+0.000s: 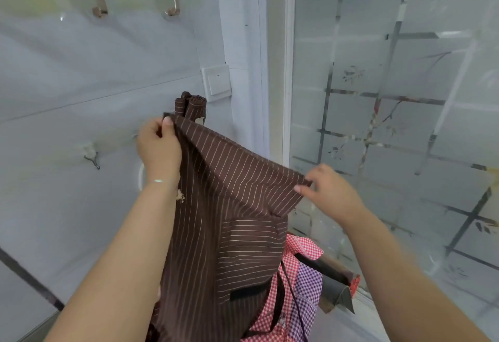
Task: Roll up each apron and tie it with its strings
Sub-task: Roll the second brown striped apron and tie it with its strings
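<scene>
While both hands hold it up, a brown striped apron [229, 233] hangs.
Left hand [159, 147] and right hand [328, 189] each pinch its top edge; no legible writing.

The brown striped apron [224, 223] hangs down the middle and fills most of the room between the two arms. The left hand [159, 144] pinches its top edge close to the wall [81, 77], so there is little room behind that hand. The right hand [328, 190] pinches the other end of the top edge, near the frosted glass door [391, 98]. Above the apron the wall is open, but a light switch [217, 82] and two hooks [100, 4] stick out there. Another hook [93, 156] sticks out left of the left hand. Low down on the right, a red checked cloth [299, 247] and a purple checked cloth [307, 285] block the way.
</scene>
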`<action>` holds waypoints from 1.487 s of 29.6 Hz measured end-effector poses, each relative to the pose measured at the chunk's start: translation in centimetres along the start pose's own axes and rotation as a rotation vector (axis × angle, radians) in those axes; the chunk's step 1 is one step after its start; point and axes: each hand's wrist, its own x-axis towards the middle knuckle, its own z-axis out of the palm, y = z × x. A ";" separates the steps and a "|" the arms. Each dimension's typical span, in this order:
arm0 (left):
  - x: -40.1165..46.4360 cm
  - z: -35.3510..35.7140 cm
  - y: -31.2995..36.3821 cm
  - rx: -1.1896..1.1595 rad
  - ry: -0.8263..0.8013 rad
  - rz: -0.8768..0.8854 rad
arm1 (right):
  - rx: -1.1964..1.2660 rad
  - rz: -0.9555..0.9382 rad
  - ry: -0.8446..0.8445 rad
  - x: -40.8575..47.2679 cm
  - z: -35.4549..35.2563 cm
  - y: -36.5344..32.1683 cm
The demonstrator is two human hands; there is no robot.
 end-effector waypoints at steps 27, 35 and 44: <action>-2.2 0.0 -5.9 0.110 -0.057 -0.339 | 1.062 -0.269 0.017 -1.5 -6.6 -4.4; -4.5 -0.2 -2.3 0.033 -0.174 -0.078 | 0.011 0.166 0.334 0.7 -4.5 1.1; -10.2 3.5 3.1 -0.125 -0.712 0.054 | 0.589 -0.128 0.006 -0.3 -4.1 -6.9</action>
